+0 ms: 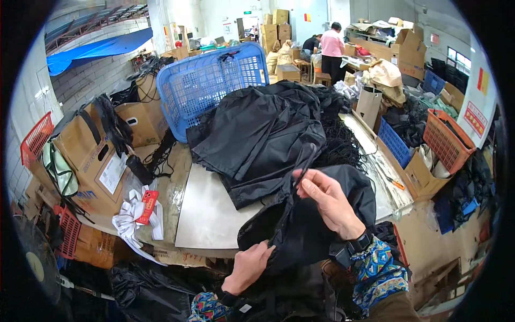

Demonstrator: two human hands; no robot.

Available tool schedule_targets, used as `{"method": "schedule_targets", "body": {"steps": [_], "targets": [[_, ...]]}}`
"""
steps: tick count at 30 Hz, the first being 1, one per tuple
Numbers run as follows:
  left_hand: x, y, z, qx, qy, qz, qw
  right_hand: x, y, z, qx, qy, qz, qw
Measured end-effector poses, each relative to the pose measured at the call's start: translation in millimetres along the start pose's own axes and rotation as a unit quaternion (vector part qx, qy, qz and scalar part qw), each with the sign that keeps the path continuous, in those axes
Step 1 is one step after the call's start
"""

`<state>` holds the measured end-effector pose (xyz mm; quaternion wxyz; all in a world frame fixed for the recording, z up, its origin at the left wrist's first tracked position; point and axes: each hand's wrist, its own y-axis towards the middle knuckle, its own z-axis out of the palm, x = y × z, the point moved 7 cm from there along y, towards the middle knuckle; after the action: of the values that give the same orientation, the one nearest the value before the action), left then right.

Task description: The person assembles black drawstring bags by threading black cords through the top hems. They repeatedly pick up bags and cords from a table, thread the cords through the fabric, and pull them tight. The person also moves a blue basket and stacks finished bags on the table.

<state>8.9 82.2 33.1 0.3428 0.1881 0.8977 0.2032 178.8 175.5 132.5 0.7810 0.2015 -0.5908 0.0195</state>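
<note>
My left hand [248, 268] is closed, pinching the lower edge of a black fabric bag [308, 236] whose mouth gapes toward the left. Higher up and to the right, the fingers of my right hand [331, 205] pinch a thin black cord [308, 161] at the bag's upper edge. The bag hangs over the near side of the table, partly behind my right wrist. Just beyond it lies a heap of black fabric pieces [263, 129]. A tangle of black cords [343, 145] spreads along the heap's right side.
A blue plastic basket [185, 88] leans behind the heap. Cardboard boxes [88, 155] stand at left, near white ribbon [129, 217] and a red card [147, 207]. Orange-handled scissors [396, 183] lie at right, before an orange basket [448, 140]. Two people [332, 48] are far back.
</note>
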Motion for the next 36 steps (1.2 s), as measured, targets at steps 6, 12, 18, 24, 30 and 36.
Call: {"method": "schedule_targets", "body": {"steps": [6,12,18,24,30,36], "targets": [[54.5,-13.5,-34.6,-0.017,0.185,0.002,0.983,9.3,-3.8,-73.2,-0.203,0.028,-0.151,0.967],[114.8,-7.5,-58.9,-0.022,0.297,-0.083,0.951,85.2,-53.6,-186.2,-0.344,0.123,-0.301,0.881],[80.6,61.8,38.9,0.027,0.106,-0.02,0.994,83.9,-62.0,-139.4,-0.378,0.062,-0.281,0.88],[65.7,69.9,72.9,0.038,0.049,0.027,0.998,139.4,-127.5,-157.4,-0.447,-0.075,-0.457,0.765],[36.1,65.2,55.5,0.185,-0.127,0.017,0.974,126.5,-158.7,-126.7,-0.313,-0.532,-0.487,0.619],[41.2,34.7,-61.9,-0.015,-0.154,-0.018,0.988,109.3,-157.9,-185.5,-0.147,-0.761,-0.226,0.591]]}}
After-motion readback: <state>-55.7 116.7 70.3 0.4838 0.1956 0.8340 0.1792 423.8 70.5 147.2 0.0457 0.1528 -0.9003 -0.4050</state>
